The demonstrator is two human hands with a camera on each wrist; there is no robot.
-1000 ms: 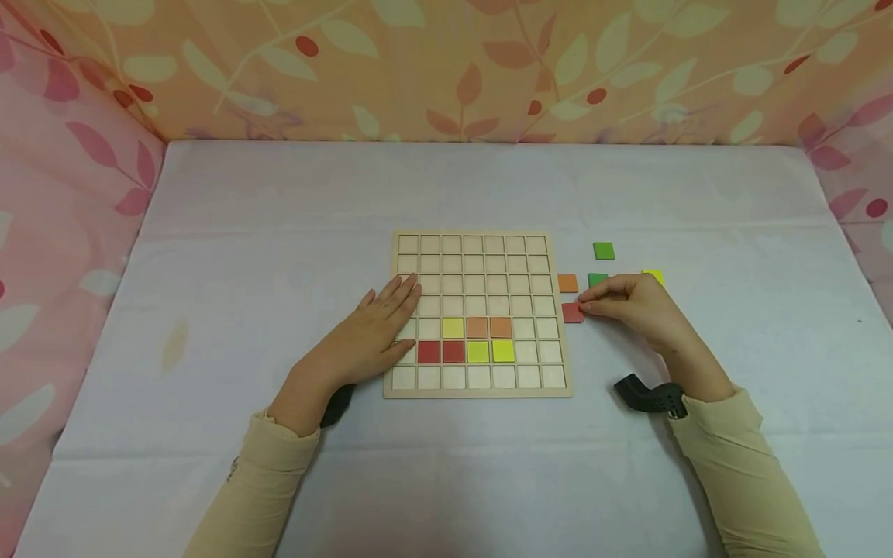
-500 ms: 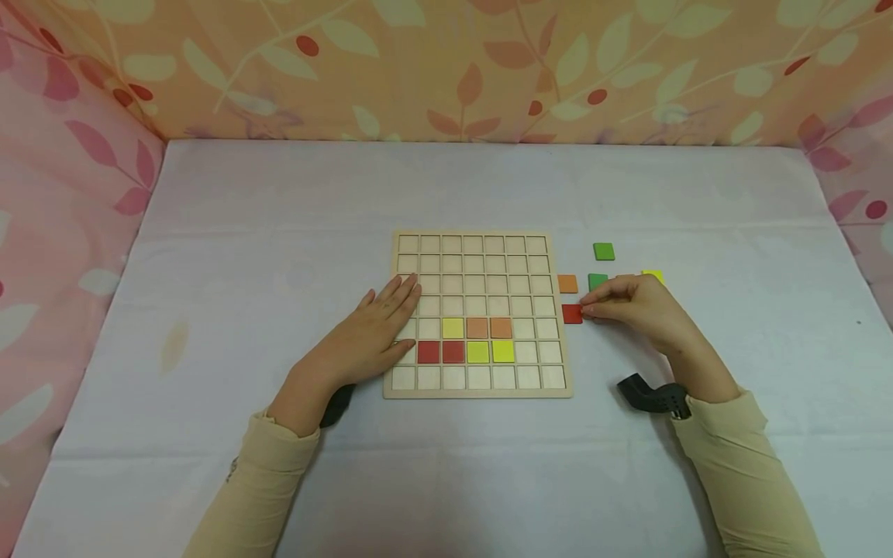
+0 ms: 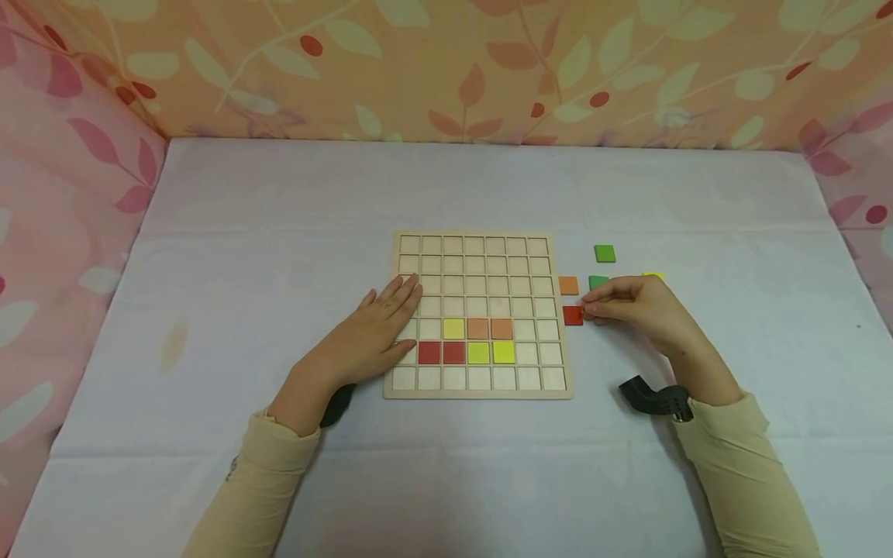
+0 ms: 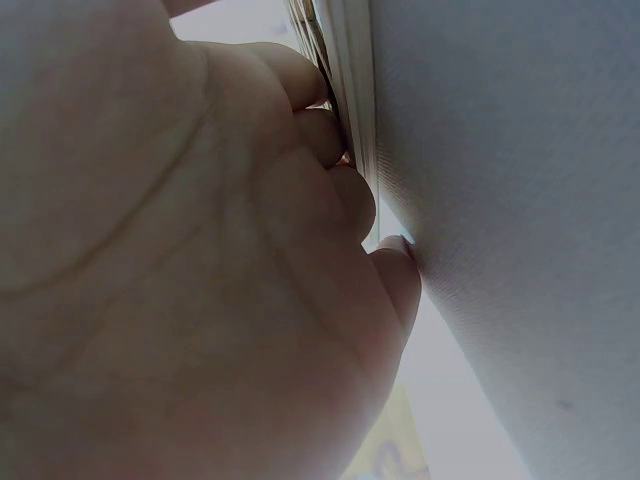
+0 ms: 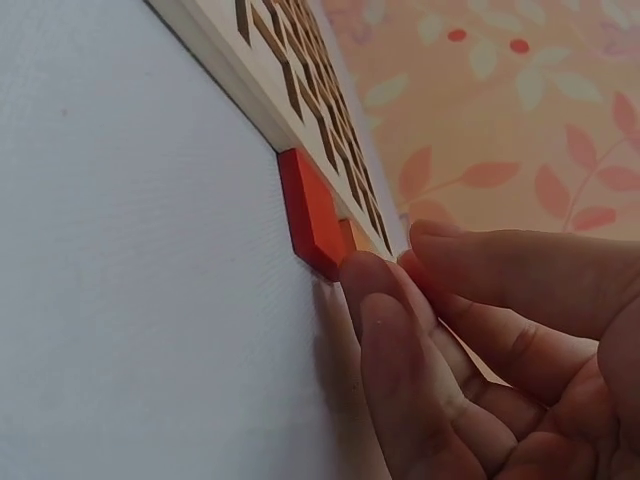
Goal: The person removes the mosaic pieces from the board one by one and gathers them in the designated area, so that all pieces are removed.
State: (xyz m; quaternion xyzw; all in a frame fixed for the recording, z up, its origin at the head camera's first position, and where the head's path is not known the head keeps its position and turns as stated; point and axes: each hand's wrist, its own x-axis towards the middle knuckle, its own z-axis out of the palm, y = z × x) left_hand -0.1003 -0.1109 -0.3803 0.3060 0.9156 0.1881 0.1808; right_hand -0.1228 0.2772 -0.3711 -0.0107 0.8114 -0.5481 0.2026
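In the head view, a wooden grid board point(image 3: 477, 394) lies on the white tabletop. My left hand point(image 3: 363, 333) rests on its left edge with fingers spread fairly straight. Red tiles point(image 3: 441, 353), yellow tiles point(image 3: 491, 353) and two orange tiles point(image 3: 490, 328) sit in its cells. A loose red tile point(image 3: 573, 315) lies flat against the board's right side. My right hand point(image 3: 645, 310) is beside it, loosely curled. In the right wrist view, its fingertips point(image 5: 382, 325) are at the near end of the red tile point(image 5: 318, 215), not visibly around it.
Right of the board lie an orange tile point(image 3: 568, 286), a light green tile point(image 3: 605, 253), a darker green tile point(image 3: 598, 282) and a yellow tile point(image 3: 653, 275), the latter two partly hidden by my right hand. A patterned cloth point(image 3: 446, 70) stands behind the table.
The loose red tile has gone from slightly tilted and paler to lying flat. My right fingertips have drawn a little to the right, off its edge. My left hand stays still.
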